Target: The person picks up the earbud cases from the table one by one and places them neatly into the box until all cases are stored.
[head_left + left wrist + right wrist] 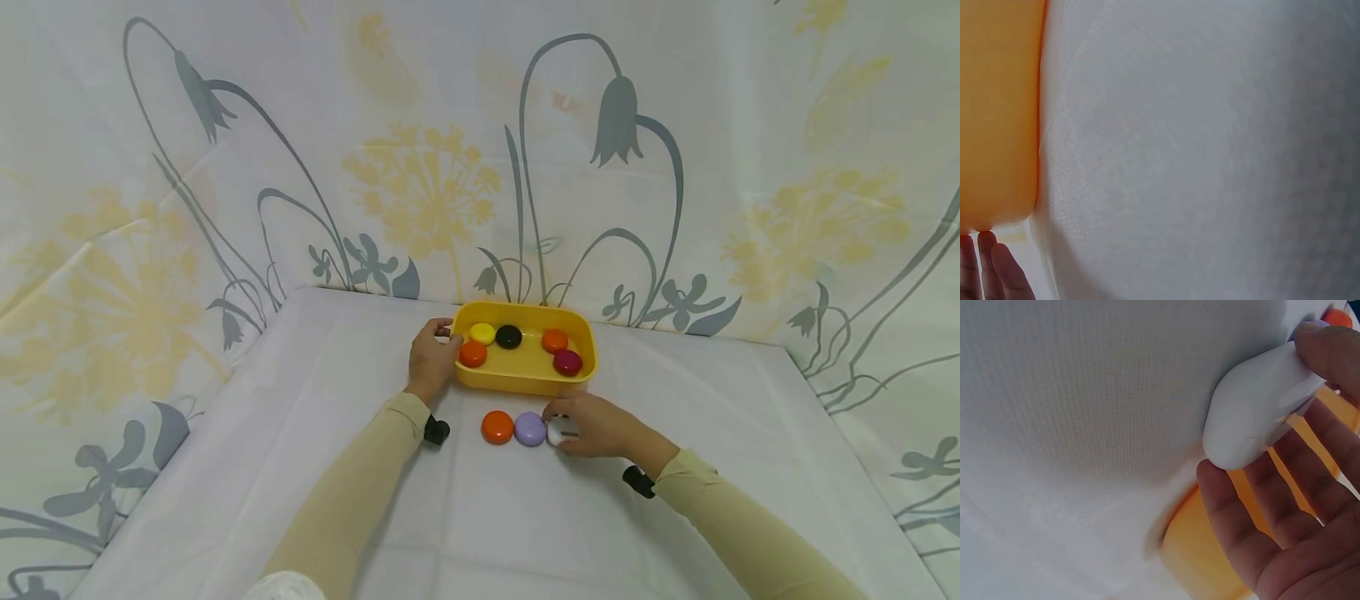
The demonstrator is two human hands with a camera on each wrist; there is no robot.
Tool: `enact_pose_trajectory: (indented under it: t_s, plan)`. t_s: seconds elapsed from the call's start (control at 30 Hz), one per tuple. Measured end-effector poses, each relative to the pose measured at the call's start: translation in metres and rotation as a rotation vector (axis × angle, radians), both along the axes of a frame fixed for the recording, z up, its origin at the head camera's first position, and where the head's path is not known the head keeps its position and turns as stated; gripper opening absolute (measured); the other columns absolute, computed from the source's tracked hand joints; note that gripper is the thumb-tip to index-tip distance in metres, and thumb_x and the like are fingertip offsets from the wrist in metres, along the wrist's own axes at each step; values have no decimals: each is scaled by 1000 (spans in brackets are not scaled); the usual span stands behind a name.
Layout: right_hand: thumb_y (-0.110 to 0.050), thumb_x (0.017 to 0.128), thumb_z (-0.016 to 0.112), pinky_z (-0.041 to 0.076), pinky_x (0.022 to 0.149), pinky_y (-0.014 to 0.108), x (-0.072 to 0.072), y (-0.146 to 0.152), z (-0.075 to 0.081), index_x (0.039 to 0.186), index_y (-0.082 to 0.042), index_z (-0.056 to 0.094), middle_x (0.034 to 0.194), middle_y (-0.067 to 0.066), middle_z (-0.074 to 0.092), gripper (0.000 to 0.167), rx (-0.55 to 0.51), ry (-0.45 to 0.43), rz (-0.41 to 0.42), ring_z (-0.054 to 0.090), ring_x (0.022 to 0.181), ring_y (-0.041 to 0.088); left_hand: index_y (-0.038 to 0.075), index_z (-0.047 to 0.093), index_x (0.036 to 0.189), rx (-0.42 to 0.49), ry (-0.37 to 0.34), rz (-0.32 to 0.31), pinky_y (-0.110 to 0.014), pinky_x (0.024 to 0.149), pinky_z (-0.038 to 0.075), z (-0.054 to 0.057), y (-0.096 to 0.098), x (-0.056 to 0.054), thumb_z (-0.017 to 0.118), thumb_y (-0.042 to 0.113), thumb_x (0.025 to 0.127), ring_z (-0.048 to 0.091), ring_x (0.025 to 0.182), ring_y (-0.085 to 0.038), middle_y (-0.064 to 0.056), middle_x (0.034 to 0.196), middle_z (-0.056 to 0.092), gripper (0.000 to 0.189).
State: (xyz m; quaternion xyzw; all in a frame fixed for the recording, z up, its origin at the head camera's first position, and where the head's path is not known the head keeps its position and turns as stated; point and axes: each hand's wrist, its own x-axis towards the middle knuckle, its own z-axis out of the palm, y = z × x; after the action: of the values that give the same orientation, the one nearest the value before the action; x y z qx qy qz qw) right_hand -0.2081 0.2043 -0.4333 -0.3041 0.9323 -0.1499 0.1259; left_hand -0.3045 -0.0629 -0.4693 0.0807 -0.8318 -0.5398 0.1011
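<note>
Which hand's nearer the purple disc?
Right. The right hand grips the white disc beside the purple disc; the left hand is farther, at the yellow tray.

A white disc (1254, 406) lies near a yellow box (517, 382).

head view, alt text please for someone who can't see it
A person's right hand pinches a white disc beside a lilac disc and an orange disc in a row on a white cloth, while the left hand touches the left end of a yellow tray holding five coloured discs.
</note>
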Motion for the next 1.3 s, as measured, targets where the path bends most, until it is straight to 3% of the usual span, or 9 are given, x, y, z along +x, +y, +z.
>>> enact_pose_trajectory:
  t_s: [0.43,0.73,1.07,1.3]
  plan:
    - [-18,77,77,50,94,38,0,-9,1,115,-16,62,108,-5,63,40,6,-20,10,56,100,14,14,61,119,-5,10,-4,-30,74,52,-1,0,-1,60,23,85,56,91,-22,-6,107,62,35]
    - [-29,77,78,51,92,38,2,-10,7,118,-22,61,112,-7,63,45,36,0,-22,58,104,14,14,60,120,-11,0,-6,-31,77,53,-1,1,-1,59,24,86,57,92,-22,-6,109,62,35]
    - [-29,80,74,50,94,44,2,-7,16,120,-17,63,118,-2,65,43,-43,61,23,59,109,19,14,60,120,-2,-3,-13,-30,75,53,0,-1,0,59,24,86,57,90,-22,-6,108,62,36]
    - [-26,82,72,51,91,43,-3,-6,28,118,-11,65,114,4,67,40,-128,59,-16,60,104,23,13,60,120,-2,-2,-27,-28,73,51,-1,-1,-1,59,25,86,56,88,-21,-6,108,62,37]
